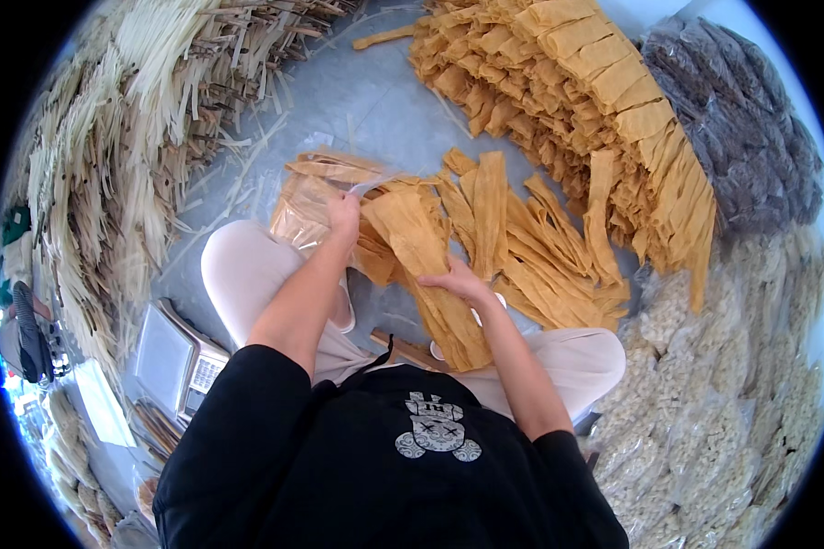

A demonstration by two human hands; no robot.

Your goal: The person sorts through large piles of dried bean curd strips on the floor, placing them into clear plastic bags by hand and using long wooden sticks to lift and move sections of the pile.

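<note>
My left hand (344, 216) grips the mouth of a clear plastic bag (307, 213), which has yellow-brown folded strips inside. In my right hand (463, 280) is a bundle of long, flat yellow-brown strips (412, 237), perhaps dried bean-curd sheets; the thumb lies on top and the fingers are mostly hidden. The bundle slants from the bag's opening down towards my lap. Whether its far end is inside the bag I cannot tell. Loose strips of the same kind (549, 261) lie on the floor just beyond my right hand.
A tall stack of yellow-brown strips (577, 89) curves along the upper right. Bagged grey-brown goods (735, 130) and bags of whitish pieces (714, 391) line the right side. Pale dried strips (123, 137) are heaped at left, above a weighing scale (178, 360). A wooden piece (412, 351) lies between my legs.
</note>
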